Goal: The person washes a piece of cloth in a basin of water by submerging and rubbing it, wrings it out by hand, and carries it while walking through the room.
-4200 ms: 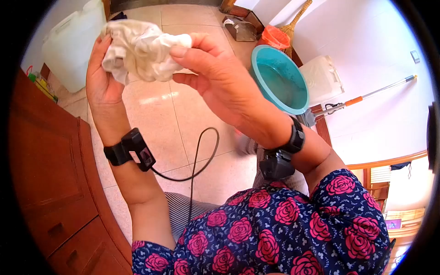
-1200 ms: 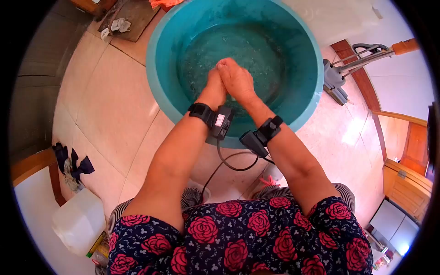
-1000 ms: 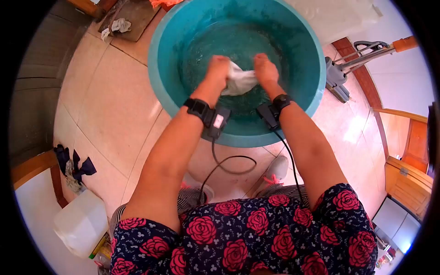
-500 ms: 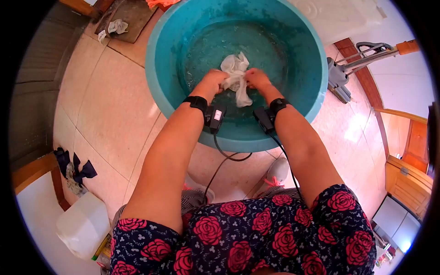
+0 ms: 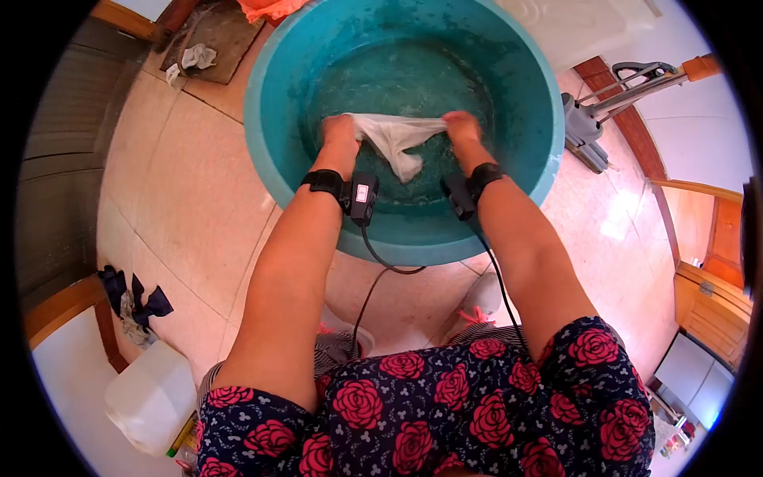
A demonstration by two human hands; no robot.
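A wet white cloth [image 5: 395,137] is stretched between my two hands inside a large teal tub [image 5: 265,159]. My left hand [image 5: 340,131] is closed on its left end, and my right hand [image 5: 462,127] grips the right end, slightly blurred. The cloth's upper edge runs nearly straight between them, while its lower part sags towards me and ends in a bunched tip. Shallow water [image 5: 397,75] covers the tub's bottom beneath it. Whether the cloth is a garment, I cannot tell. Each wrist wears a black strap with a small cabled box.
On the tiled floor at left lie dark cloths [image 5: 135,298] beside a white plastic jug [image 5: 152,396]. A mat [image 5: 226,60] with a crumpled whitish piece is at upper left. To the tub's right stands a grey mop-like tool [image 5: 586,131]. Orange fabric [image 5: 270,8] touches the tub's far rim.
My hands have moved apart, the left one farther to the left. The cloth has gone from a bunched heap to being pulled out wide between them.
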